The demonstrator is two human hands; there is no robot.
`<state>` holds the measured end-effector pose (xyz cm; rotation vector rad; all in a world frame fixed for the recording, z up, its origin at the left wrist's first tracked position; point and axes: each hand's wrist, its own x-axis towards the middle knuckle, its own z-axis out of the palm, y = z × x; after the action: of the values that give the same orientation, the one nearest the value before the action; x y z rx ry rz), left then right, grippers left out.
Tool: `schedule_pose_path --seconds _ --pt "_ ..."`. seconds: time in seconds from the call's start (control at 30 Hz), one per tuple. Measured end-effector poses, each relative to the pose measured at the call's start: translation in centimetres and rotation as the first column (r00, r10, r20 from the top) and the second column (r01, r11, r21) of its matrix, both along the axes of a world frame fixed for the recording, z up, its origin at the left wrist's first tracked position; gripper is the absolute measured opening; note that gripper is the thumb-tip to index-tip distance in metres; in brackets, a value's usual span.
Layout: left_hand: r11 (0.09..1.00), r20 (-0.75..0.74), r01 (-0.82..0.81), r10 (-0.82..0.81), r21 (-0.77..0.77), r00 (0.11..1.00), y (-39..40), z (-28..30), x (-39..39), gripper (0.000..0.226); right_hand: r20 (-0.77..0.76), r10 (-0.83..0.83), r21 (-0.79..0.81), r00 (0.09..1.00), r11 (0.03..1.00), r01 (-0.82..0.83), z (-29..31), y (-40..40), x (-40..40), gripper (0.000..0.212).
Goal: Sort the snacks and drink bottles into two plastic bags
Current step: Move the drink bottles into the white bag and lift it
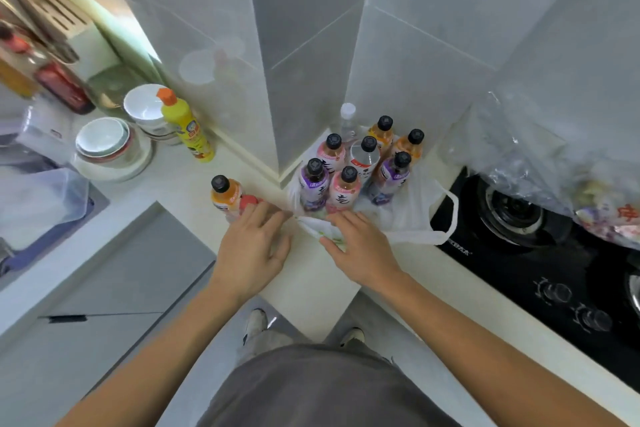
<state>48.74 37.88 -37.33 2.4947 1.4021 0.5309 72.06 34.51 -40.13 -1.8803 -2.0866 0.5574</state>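
White corner countertop (pixel 180 184), grey tiled walls, black gas hob (pixel 540 253) at right of frame. Seven dark-capped drink bottles (pixel 346 184) are counted clustered upright at frame centre in the wall corner, standing on or in a white plastic bag (pixel 415 215); labels are seen in pink, purple and orange. One clear white-capped bottle (pixel 347 121) is seen behind them against the wall. One more orange bottle (pixel 225 196) stands apart, left of the cluster, just beside the left hand. A second, clear plastic bag (pixel 540 156) with snack packets inside is seen at right of frame, above the hob. Left hand (pixel 254 246): fingers extended and loosely spread, tips at the white bag's left edge; a grip cannot be told. Right hand (pixel 360 246): fingers flat, pressed on the bag's crumpled near edge, nothing clenched. Upper left of frame: one yellow detergent bottle (pixel 187 128), two stacks of white bowls (pixel 104 142).
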Motion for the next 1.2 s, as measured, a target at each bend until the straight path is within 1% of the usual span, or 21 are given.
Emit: schedule_pose_path --seconds 0.1,0.2,0.23,0.27,0.33,0.4,0.43,0.5,0.57,0.63,0.7,0.8,0.9,0.97,1.07,1.2 --pt "0.997 0.035 -0.037 0.034 0.075 0.999 1.1 1.2 -4.2 0.029 -0.11 -0.021 -0.026 0.994 1.0 0.018 0.9 0.6 -4.7 0.049" --pt "0.99 0.033 -0.095 0.092 0.102 0.995 3.1 1.6 -8.0 0.041 -0.188 -0.025 -0.048 0.982 0.999 0.016 1.2 1.9 -9.2 0.063" --pt "0.991 0.04 -0.109 0.106 0.082 0.994 3.9 1.5 -9.0 0.047 -0.216 -0.034 -0.045 0.976 0.999 0.025 1.1 2.5 -10.6 0.065" --pt "0.992 0.054 -0.125 0.123 0.031 0.991 4.8 1.3 -9.7 0.056 -0.24 -0.056 -0.047 0.969 0.998 0.046 1.0 3.0 -11.7 0.067" --pt "0.973 0.094 -0.154 0.172 -0.171 0.981 6.8 0.4 -10.8 0.076 -0.266 -0.125 -0.075 0.956 0.991 0.109 0.5 4.1 -13.9 0.074" --pt "0.905 0.136 -0.131 0.201 -0.404 0.97 8.7 -0.8 -11.3 0.091 -0.258 -0.191 -0.093 0.947 0.981 0.172 -0.3 5.0 -15.2 0.077" --pt "0.877 0.164 -0.091 0.189 -0.472 0.968 9.4 -1.5 -11.4 0.093 -0.248 -0.215 -0.1 0.945 0.976 0.195 -0.7 5.2 -15.5 0.077" --pt "0.853 0.229 0.003 0.137 -0.522 0.964 10.4 -2.7 -11.3 0.084 -0.24 -0.267 -0.12 0.933 0.962 0.244 -1.4 5.5 -16.1 0.077" --pt "0.857 0.27 0.057 0.098 -0.512 0.958 10.7 -3.6 -10.8 0.068 -0.257 -0.31 -0.117 0.915 0.95 0.289 -1.8 5.6 -16.6 0.073" --pt "0.884 0.281 0.061 0.081 -0.463 0.956 10.9 -4.1 -10.4 0.059 -0.27 -0.335 -0.093 0.903 0.942 0.321 -2.0 5.6 -16.9 0.066" --pt "0.906 0.274 0.055 0.069 -0.42 0.959 11.0 -4.4 -10.2 0.055 -0.276 -0.358 -0.077 0.892 0.933 0.351 -2.0 5.4 -16.9 0.061" --pt "0.921 0.256 0.043 0.063 -0.387 0.965 10.6 -4.2 -10.3 0.057 -0.31 -0.412 -0.071 0.857 0.909 0.412 -1.6 4.0 -16.2 0.056" --pt "0.945 0.248 0.045 0.039 -0.323 0.968 9.7 -2.3 -9.6 0.058 -0.352 -0.471 -0.056 0.809 0.873 0.484 0.0 1.7 -14.3 0.058" --pt "0.956 0.255 0.076 -0.001 -0.284 0.967 9.2 -0.4 -8.2 0.058 -0.372 -0.515 -0.049 0.772 0.842 0.537 1.5 0.3 -12.3 0.059" --pt "0.944 0.295 0.149 -0.059 -0.293 0.954 8.3 2.8 -4.8 0.054 -0.377 -0.575 -0.047 0.726 0.795 0.604 4.4 -1.3 -8.7 0.062" --pt "0.922 0.376 0.221 -0.092 -0.317 0.922 6.7 5.5 1.0 0.05 -0.388 -0.606 -0.067 0.694 0.77 0.635 7.7 -2.5 -3.2 0.062"
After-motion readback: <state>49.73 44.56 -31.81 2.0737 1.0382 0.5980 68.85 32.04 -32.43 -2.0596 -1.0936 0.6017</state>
